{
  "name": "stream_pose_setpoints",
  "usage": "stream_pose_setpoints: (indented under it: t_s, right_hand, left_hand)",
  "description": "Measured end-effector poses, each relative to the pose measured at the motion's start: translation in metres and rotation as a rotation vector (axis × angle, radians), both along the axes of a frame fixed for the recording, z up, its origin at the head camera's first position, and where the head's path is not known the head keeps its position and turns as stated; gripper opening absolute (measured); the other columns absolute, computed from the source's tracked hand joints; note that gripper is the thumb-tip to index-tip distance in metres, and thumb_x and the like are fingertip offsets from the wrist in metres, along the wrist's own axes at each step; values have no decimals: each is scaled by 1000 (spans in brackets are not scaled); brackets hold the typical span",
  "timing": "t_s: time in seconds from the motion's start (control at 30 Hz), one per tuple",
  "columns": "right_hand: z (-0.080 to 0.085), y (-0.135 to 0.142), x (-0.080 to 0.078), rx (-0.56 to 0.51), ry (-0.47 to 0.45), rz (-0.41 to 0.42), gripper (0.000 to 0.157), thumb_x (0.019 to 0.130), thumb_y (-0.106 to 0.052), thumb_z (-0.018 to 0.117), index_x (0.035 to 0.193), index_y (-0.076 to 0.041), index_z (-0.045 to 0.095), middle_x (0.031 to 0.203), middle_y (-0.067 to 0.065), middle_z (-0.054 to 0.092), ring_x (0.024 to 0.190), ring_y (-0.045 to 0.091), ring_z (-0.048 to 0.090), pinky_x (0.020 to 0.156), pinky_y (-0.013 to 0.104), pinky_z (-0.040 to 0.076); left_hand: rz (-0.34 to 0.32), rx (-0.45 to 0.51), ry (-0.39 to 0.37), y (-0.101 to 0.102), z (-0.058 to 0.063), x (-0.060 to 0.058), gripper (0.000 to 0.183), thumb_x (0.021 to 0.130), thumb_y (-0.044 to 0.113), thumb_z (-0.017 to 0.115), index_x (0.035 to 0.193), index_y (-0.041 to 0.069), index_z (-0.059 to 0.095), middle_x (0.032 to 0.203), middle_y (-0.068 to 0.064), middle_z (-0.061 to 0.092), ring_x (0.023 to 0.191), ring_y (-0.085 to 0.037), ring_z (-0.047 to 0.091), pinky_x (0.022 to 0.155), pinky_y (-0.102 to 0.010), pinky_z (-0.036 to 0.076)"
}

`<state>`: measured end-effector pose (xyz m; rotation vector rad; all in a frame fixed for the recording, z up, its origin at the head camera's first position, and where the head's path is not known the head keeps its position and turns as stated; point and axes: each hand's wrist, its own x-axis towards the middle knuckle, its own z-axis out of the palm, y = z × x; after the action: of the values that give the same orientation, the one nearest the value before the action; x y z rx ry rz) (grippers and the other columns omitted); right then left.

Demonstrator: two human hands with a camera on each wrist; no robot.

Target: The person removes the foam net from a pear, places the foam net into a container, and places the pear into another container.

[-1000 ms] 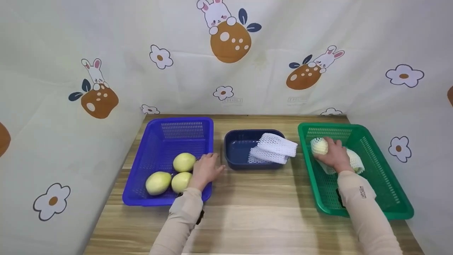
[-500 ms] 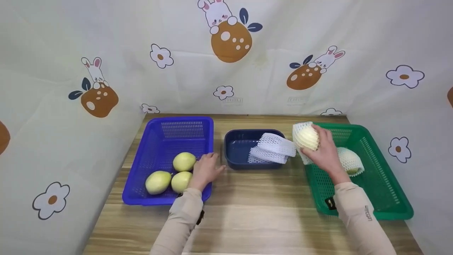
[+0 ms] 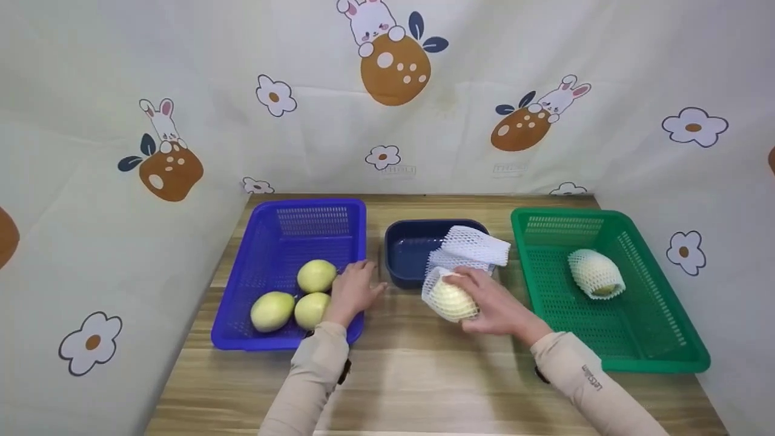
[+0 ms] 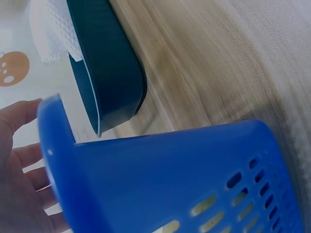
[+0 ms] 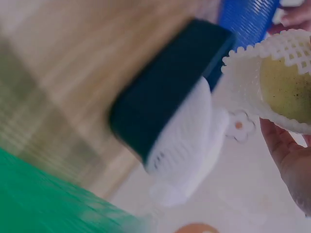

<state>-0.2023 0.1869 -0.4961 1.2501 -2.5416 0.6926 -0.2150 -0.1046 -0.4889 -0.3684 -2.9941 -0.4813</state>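
1. One netted fruit [image 3: 451, 301], just in front of the navy box [image 3: 407, 254] in the head view; height above the table [image 3: 412, 387] not clear.
2. Probably of middling weight, firm at the core, soft and springy outside. Foam likely to grip well, yet apt to slip along smooth peel if pinched only by an edge. Probably bruises if squeezed or dropped; best taken round the widest part, through the foam.
3. Gripped about so by the right hand [image 3: 497, 307]: fingers curled over the far side, thumb along the near side.
4. Aimed, loose sleeve mouth first, toward the far left; bare peel visible inside that mouth from the right wrist. Wrapping's long axis slanted from far left to near right; fruit's own axis partly covered, impossible to tell for sure.
5. Next outward, spare foam sleeves [image 3: 475, 245], draped over the box's right end.
6. To the left, blue basket [image 3: 327, 247] with three bare fruits [image 3: 272, 312]; left hand [image 3: 354, 289] over its right rim, fingers loosely extended, no fruit in grasp.
7. To the right, green basket [image 3: 563, 327] with another wrapped fruit [image 3: 594, 271], mouth toward the near right.
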Motion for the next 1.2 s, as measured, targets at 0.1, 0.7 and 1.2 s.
stream_pose_setpoints:
  t_s: [0.1, 0.7, 1.2]
  right_hand:
    - [-17, -4, 3, 42, -12, 27, 78, 55, -30, 70, 127, -15, 43, 127, 9, 37, 111, 21, 36, 84, 39, 39]
    - [-68, -20, -2, 106, -11, 120, 78, 52, -16, 68, 125, -11, 44, 125, 15, 37, 110, 28, 36, 88, 40, 35]
    - [-74, -19, 6, 167, -120, 67, 93, 57, -13, 70, 138, -9, 26, 140, 15, 22, 121, 30, 30, 91, 43, 34]
  left_hand:
    - [0, 1, 1, 0, -1, 0, 45, 79, 37, 61, 109, 4, 58, 115, -15, 53, 104, -32, 48, 79, -46, 42]
    - [5, 8, 32, 1, -3, 1, 44, 77, 36, 62, 107, 3, 58, 114, -16, 53, 104, -32, 48, 77, -45, 43]
    - [-51, 48, 134, 17, -17, 18, 44, 75, 35, 64, 109, 6, 58, 122, -17, 47, 119, -34, 34, 92, -52, 27]
